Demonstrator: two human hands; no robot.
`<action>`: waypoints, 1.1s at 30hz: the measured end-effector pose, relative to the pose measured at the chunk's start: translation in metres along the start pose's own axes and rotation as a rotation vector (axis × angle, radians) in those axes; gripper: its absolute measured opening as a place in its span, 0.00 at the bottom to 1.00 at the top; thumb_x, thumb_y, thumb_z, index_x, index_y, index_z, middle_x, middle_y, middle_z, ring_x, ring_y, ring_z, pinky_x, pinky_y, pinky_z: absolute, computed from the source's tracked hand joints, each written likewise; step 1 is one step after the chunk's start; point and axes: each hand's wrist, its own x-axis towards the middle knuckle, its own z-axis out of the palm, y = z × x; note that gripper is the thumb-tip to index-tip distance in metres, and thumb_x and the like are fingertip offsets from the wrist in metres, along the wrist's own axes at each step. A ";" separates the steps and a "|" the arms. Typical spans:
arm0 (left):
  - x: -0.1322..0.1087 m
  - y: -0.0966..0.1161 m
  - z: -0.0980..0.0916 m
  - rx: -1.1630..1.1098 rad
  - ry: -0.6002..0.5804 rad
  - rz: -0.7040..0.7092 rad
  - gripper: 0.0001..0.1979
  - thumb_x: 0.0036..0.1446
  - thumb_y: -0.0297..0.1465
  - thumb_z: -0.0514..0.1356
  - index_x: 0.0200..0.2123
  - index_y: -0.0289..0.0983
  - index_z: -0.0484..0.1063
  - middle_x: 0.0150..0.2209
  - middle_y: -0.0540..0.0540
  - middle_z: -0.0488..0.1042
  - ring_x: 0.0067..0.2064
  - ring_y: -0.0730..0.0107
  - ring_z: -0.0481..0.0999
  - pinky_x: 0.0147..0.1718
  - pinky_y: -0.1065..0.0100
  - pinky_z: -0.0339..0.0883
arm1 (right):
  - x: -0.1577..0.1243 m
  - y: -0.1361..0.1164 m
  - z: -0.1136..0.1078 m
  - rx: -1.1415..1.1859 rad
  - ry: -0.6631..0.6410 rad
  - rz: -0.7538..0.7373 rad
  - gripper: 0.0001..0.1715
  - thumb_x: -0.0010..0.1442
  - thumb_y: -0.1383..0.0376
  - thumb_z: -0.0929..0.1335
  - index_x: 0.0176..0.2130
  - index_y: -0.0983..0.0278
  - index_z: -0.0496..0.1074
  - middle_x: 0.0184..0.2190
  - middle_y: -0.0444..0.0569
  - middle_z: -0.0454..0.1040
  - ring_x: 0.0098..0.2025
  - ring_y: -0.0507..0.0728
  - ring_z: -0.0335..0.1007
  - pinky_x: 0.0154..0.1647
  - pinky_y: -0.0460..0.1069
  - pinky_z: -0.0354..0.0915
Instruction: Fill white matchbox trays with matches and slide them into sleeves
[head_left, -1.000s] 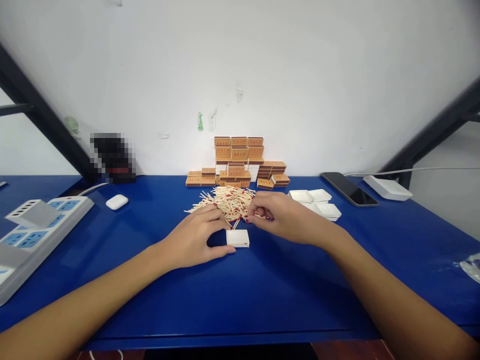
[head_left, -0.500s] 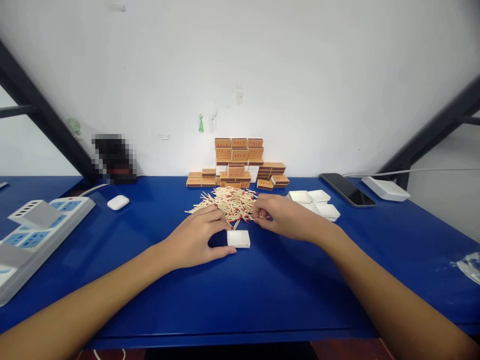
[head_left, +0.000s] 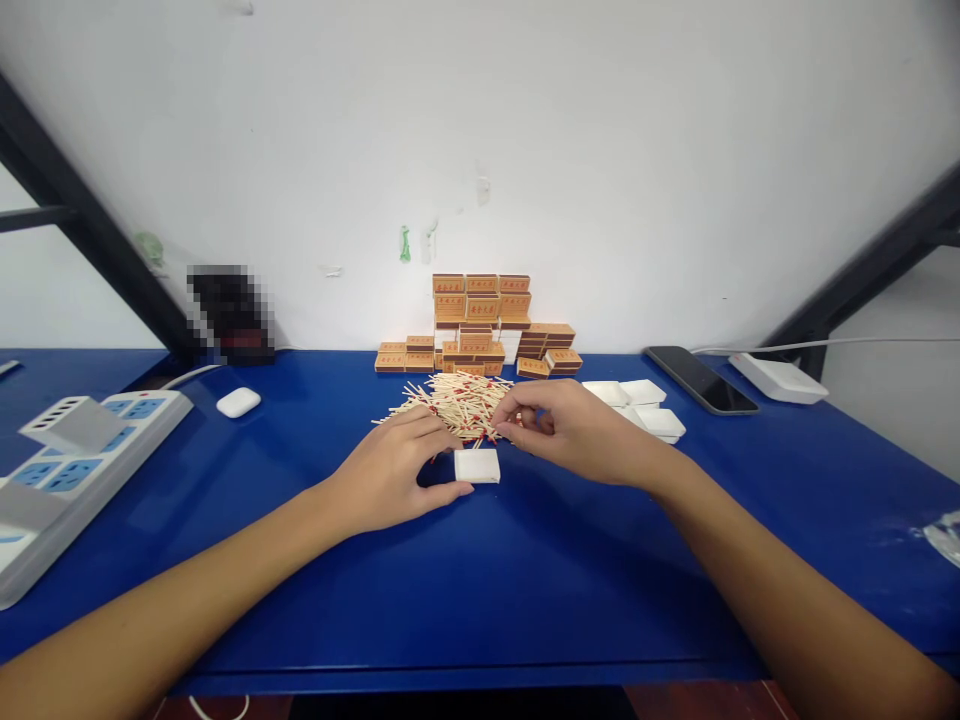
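Note:
A small white matchbox tray [head_left: 478,466] lies on the blue table just before a loose pile of red-tipped matches [head_left: 459,396]. My left hand [head_left: 401,465] is curved around the tray's left end, fingers at its far corner and thumb at its near edge. At the near right side of the pile, my right hand [head_left: 559,428] has thumb and forefinger pinched together among the match heads. Whatever sits between those fingertips is too small to make out. Several more white trays [head_left: 651,420] lie to the right, behind my right hand and partly covered by it.
Orange matchboxes [head_left: 481,308] are stacked against the wall behind the pile. A phone [head_left: 701,380] and a white box-shaped device [head_left: 778,378] lie at the right. Toward the left are a white earbud case [head_left: 238,403] and a power strip [head_left: 97,450] with plugs.
My right hand has shifted left along the pile, its fingertips now closer to the tray. The tray and my left thumb have moved slightly away from me, toward the matches.

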 end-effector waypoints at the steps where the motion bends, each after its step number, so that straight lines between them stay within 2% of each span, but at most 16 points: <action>1: 0.000 0.000 0.000 -0.002 -0.010 -0.004 0.15 0.64 0.41 0.67 0.49 0.40 0.78 0.44 0.45 0.81 0.47 0.56 0.78 0.49 0.54 0.72 | -0.001 -0.002 0.001 0.012 -0.002 -0.013 0.08 0.67 0.63 0.68 0.37 0.62 0.77 0.29 0.44 0.74 0.28 0.51 0.63 0.31 0.48 0.59; 5: 0.001 0.002 0.000 0.001 -0.032 -0.009 0.13 0.65 0.41 0.67 0.47 0.39 0.77 0.41 0.44 0.80 0.44 0.57 0.78 0.43 0.57 0.72 | -0.003 -0.008 0.007 0.025 -0.063 -0.088 0.05 0.61 0.69 0.69 0.36 0.62 0.77 0.27 0.41 0.72 0.28 0.51 0.62 0.30 0.47 0.58; 8: 0.001 0.002 -0.002 0.006 -0.009 0.017 0.13 0.65 0.40 0.66 0.47 0.38 0.77 0.41 0.44 0.80 0.44 0.57 0.77 0.45 0.56 0.71 | -0.004 -0.010 0.014 0.006 -0.105 -0.133 0.06 0.59 0.72 0.70 0.34 0.62 0.76 0.29 0.42 0.74 0.29 0.50 0.63 0.32 0.47 0.59; 11: 0.001 0.003 -0.003 0.004 0.025 0.052 0.14 0.65 0.39 0.66 0.49 0.38 0.77 0.42 0.44 0.80 0.46 0.57 0.77 0.48 0.55 0.71 | -0.004 -0.013 0.017 -0.016 -0.129 -0.128 0.06 0.61 0.71 0.69 0.36 0.62 0.76 0.31 0.43 0.76 0.30 0.51 0.65 0.33 0.48 0.59; 16: 0.001 0.004 -0.004 -0.007 0.037 0.048 0.14 0.67 0.41 0.65 0.49 0.38 0.77 0.42 0.44 0.81 0.44 0.58 0.77 0.47 0.56 0.72 | -0.004 -0.014 0.017 -0.019 -0.139 -0.104 0.08 0.65 0.69 0.70 0.42 0.60 0.79 0.32 0.44 0.76 0.31 0.52 0.66 0.32 0.48 0.59; 25: 0.001 0.006 -0.004 -0.018 0.051 0.058 0.13 0.67 0.41 0.65 0.46 0.38 0.76 0.41 0.44 0.81 0.43 0.59 0.78 0.46 0.56 0.72 | -0.004 -0.012 0.020 -0.044 -0.150 -0.114 0.05 0.64 0.71 0.71 0.38 0.61 0.77 0.37 0.46 0.76 0.38 0.54 0.70 0.39 0.49 0.63; 30: 0.001 0.007 -0.003 -0.022 0.036 0.091 0.15 0.67 0.43 0.65 0.46 0.37 0.76 0.40 0.44 0.80 0.43 0.59 0.77 0.45 0.57 0.71 | -0.004 -0.011 0.022 -0.014 -0.258 -0.125 0.06 0.66 0.70 0.70 0.39 0.61 0.78 0.40 0.47 0.76 0.40 0.54 0.71 0.41 0.49 0.65; 33: 0.001 0.007 -0.003 -0.032 0.023 0.092 0.14 0.67 0.42 0.65 0.45 0.37 0.76 0.39 0.44 0.79 0.43 0.59 0.77 0.45 0.57 0.71 | -0.004 -0.011 0.021 0.001 -0.274 -0.126 0.05 0.66 0.70 0.70 0.38 0.62 0.77 0.39 0.47 0.76 0.38 0.53 0.70 0.40 0.49 0.65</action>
